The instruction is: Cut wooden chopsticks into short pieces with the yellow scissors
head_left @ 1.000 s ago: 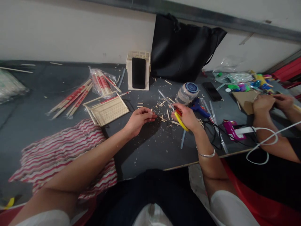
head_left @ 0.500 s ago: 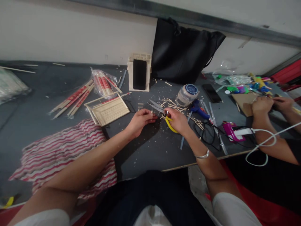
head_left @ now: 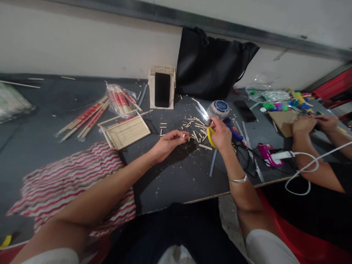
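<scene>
Between the thumb and fingers of my left hand (head_left: pixel 171 144) is a short piece of wooden stick (head_left: pixel 184 136). My right hand (head_left: pixel 220 136) grips yellow-handled scissors (head_left: pixel 211 137), their blades apart and pointing up and left beside a plastic jar (head_left: pixel 219 110). Loose cut stick pieces (head_left: pixel 198 126) lie scattered on the dark table between and beyond my hands. A few short pieces (head_left: pixel 163 125) are set out in a small group just beyond my left hand. Left of that hand rests a small frame built of sticks (head_left: pixel 125 131).
Farther left are wrapped chopsticks (head_left: pixel 85 115) and a striped cloth (head_left: pixel 79 179). A phone (head_left: pixel 162 90) leans on a stick-built stand before a black bag (head_left: pixel 211 66). A blue glue gun (head_left: pixel 233 131), cables and a purple box (head_left: pixel 271 156) lie right, near another person's hands (head_left: pixel 304 125).
My right hand has moved right with the scissors, away from my left hand, and the blades now point more steeply upward. My left hand has shifted slightly right and down, still pinching the piece.
</scene>
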Action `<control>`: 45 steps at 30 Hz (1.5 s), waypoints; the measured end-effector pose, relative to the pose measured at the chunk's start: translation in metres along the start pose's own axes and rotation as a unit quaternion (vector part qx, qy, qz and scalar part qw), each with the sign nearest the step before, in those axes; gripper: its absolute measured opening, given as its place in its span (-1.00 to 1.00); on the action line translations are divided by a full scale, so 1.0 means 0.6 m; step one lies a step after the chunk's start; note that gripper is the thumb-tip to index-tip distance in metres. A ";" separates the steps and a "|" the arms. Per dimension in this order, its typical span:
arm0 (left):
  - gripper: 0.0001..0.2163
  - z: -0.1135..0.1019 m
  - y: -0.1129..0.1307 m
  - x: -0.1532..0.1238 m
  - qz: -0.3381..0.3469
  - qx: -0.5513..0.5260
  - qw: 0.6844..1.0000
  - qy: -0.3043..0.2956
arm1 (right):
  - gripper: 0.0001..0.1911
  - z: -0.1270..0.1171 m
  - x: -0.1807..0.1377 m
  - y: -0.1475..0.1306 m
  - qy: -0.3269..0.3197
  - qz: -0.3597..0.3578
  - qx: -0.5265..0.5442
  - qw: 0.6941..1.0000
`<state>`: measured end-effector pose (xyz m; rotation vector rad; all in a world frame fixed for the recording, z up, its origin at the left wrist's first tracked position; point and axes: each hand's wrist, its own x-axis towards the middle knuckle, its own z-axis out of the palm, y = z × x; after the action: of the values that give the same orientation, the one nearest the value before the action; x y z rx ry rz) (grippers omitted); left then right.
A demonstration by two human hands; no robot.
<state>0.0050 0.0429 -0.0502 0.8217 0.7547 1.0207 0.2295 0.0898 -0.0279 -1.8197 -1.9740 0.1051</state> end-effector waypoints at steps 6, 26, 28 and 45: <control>-0.84 -0.008 0.014 0.006 0.004 -0.032 0.998 0.050 | -0.51 0.004 -0.002 -0.001 -0.027 -0.015 -0.023 0.999; -0.79 -0.013 0.021 0.009 -0.010 0.012 0.994 0.105 | -0.65 -0.020 -0.009 0.013 -0.110 -0.140 -0.089 0.980; -0.80 -0.012 0.020 0.008 -0.013 0.012 0.995 0.101 | -0.67 -0.020 -0.007 0.013 -0.114 -0.130 -0.081 0.982; -0.79 0.002 0.027 -0.004 -0.005 0.007 0.996 0.091 | -0.63 -0.002 -0.008 0.006 -0.119 -0.178 -0.076 0.974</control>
<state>-0.0016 0.0455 -0.0355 0.7418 0.9207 1.0927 0.2333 0.0856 -0.0295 -1.5682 -2.5086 0.0617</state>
